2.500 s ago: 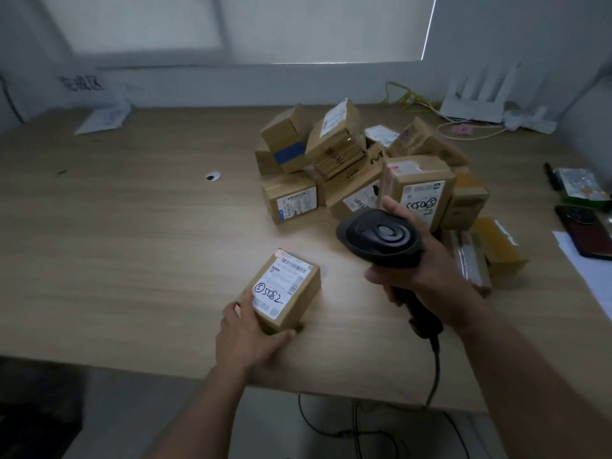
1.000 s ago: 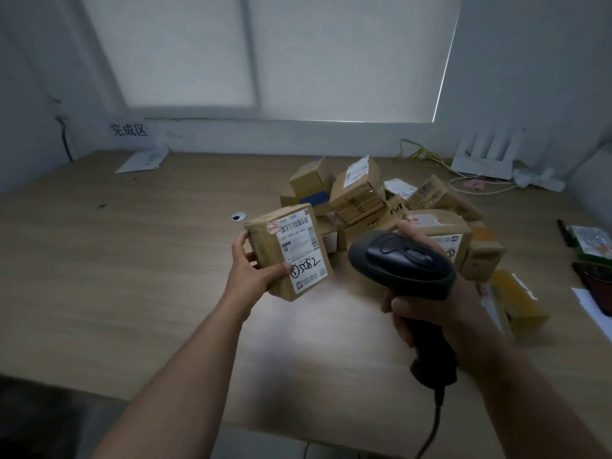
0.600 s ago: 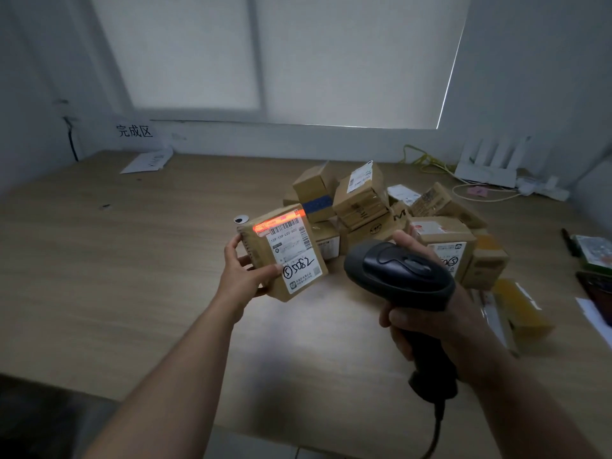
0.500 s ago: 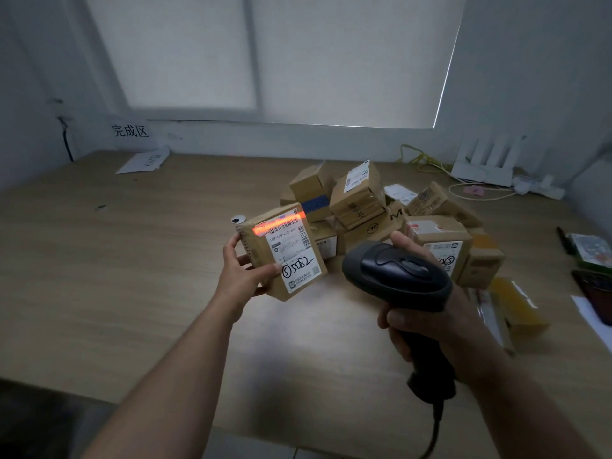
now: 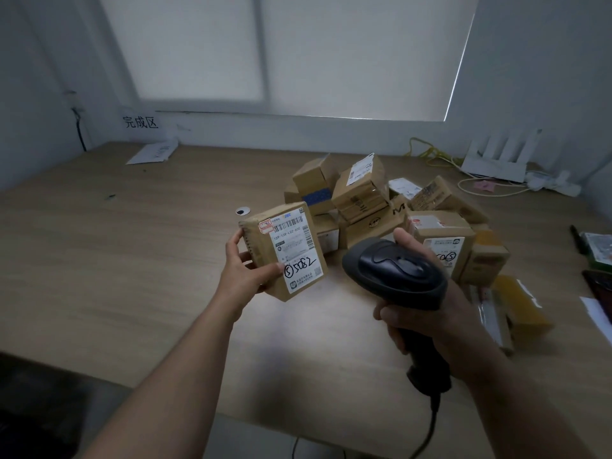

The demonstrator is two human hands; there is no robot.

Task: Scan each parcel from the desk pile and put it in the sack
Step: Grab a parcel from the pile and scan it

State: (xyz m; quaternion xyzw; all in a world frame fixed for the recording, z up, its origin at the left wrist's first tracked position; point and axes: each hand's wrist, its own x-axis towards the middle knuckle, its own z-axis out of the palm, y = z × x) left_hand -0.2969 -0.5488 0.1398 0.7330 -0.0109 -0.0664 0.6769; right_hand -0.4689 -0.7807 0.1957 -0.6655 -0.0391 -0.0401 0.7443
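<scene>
My left hand grips a small brown parcel above the wooden desk, its white label with a barcode and handwritten "5082" facing me. My right hand holds a black corded barcode scanner by its handle, the head pointing toward the parcel. No red scan line shows on the label. Behind both hands lies the pile of brown parcels on the desk. No sack is in view.
A white router with yellow and white cables sits at the back right. Papers lie at the back left under a wall sign. A yellow packet, a phone and other items lie along the right edge. A small round object lies beside the pile.
I lifted the parcel off the desk and turned its label toward the scanner. A red scan line lit the barcode half a second ago; it is gone now.
</scene>
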